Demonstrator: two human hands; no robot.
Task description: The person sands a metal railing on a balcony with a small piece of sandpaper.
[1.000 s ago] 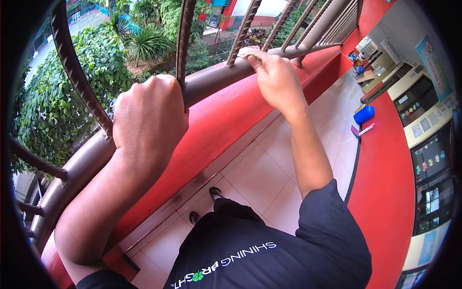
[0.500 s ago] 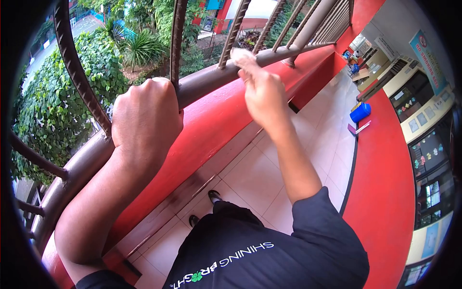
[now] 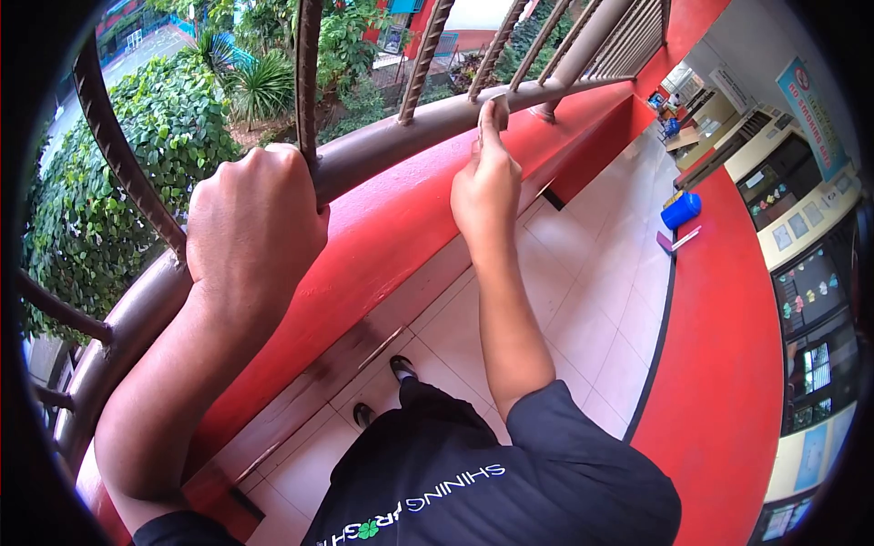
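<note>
The rail (image 3: 378,147) runs lower left to upper right, left grip (image 3: 255,227) closed round it, right grip (image 3: 488,187) pinching a pad (image 3: 502,113) on it

The floor is covered with pale, shiny tiles (image 3: 583,305), and on one side it is bordered by a low red wall (image 3: 373,246). The opposite wall (image 3: 719,355) is painted red below and cream above, where dark windows (image 3: 819,291) are set. Near its foot, a blue bin (image 3: 681,210) is seen. A light blue banner (image 3: 809,118) is hung higher up. Outside, leafy green bushes (image 3: 137,164) are lit by daylight.
</note>
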